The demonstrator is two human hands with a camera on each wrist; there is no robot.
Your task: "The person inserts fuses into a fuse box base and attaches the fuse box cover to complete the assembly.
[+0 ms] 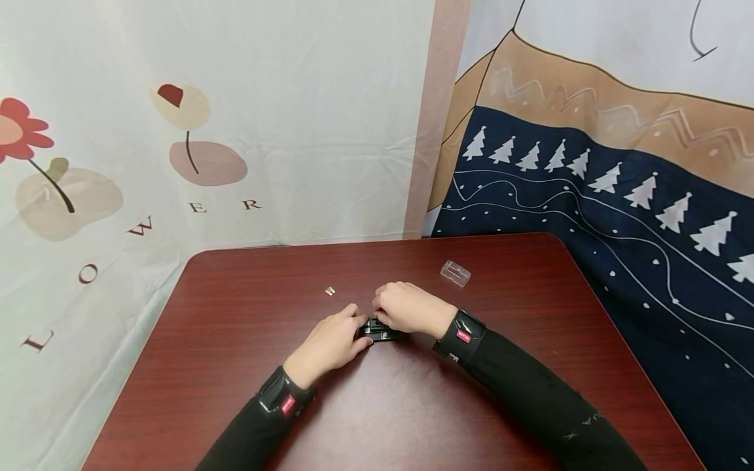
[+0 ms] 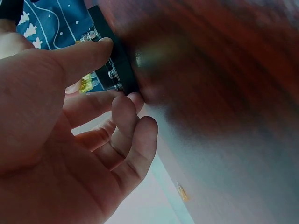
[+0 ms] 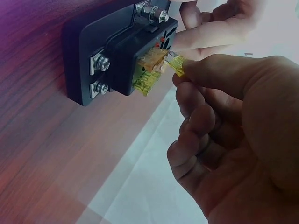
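Note:
A black fuse block (image 3: 77, 56) with metal screw terminals lies on the table, between both hands. My left hand (image 1: 330, 340) grips its left end, with the thumb (image 2: 88, 56) on one side and fingers at the other. From the right, my right hand (image 1: 415, 307) pinches a yellow blade fuse (image 3: 177, 66) between thumb and forefinger. The fuse's metal prongs point at the block; whether they touch the slot cannot be told. An amber fuse (image 3: 152, 58) and another yellow fuse (image 3: 146, 83) sit in the block beside it. In the head view the hands hide much of the block.
Small loose fuses (image 1: 330, 291) lie on the red-brown table (image 1: 247, 307) beyond the left hand. A clear plastic cover (image 1: 456, 273) rests behind the right hand. Printed curtains (image 1: 330, 131) hang along the table's far edge.

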